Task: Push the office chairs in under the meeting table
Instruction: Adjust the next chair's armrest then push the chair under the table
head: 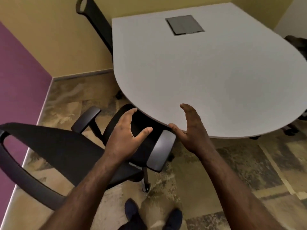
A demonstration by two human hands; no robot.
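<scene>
A black office chair [54, 146] stands at the near left of the white meeting table [207, 77], its seat partly under the rounded edge and its mesh backrest toward me on the left. My left hand [126, 131] hovers over the seat with fingers spread and holds nothing. My right hand [191, 128] is open beside the chair's right armrest [162, 151], over the table's rim; I cannot tell whether the thumb touches the armrest. A second chair [98, 22] stands along the table's far left side. Part of a third chair [297, 42] shows at the right edge.
A grey cable hatch [184, 24] is set into the tabletop. Yellow and purple walls close the corner on the left. Patterned carpet covers the floor, and my two shoes [152, 216] stand just behind the chair. Chair castors [289, 131] show under the table's right side.
</scene>
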